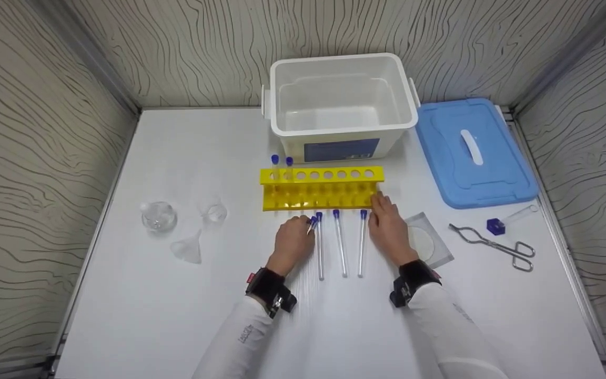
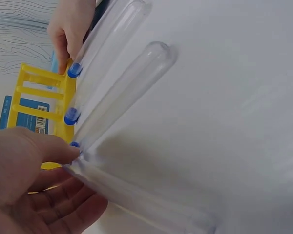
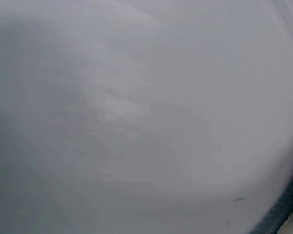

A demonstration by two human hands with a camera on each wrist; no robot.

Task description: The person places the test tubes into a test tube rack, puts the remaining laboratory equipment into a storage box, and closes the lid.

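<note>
My left hand (image 1: 293,239) pinches a clear test tube (image 2: 141,195) near its capped end; in the left wrist view the tube slants down to the right. In front of the yellow test tube rack (image 1: 324,196), three more blue-capped tubes (image 1: 340,245) lie on the white table. Two capped tubes (image 1: 275,159) stand upright in the rack's left holes. At the rack's right end my right hand (image 1: 391,231) holds its lower corner with the fingertips. The right wrist view shows only a blurred pale surface, without the fingers.
Behind the rack stands a white bin (image 1: 342,131), with its blue lid (image 1: 476,179) to the right. Metal tongs (image 1: 492,245), a blue-based cylinder (image 1: 496,226) and a packet of round paper (image 1: 424,245) lie rightward. Leftward are a funnel (image 1: 188,249) and clear glassware (image 1: 159,217).
</note>
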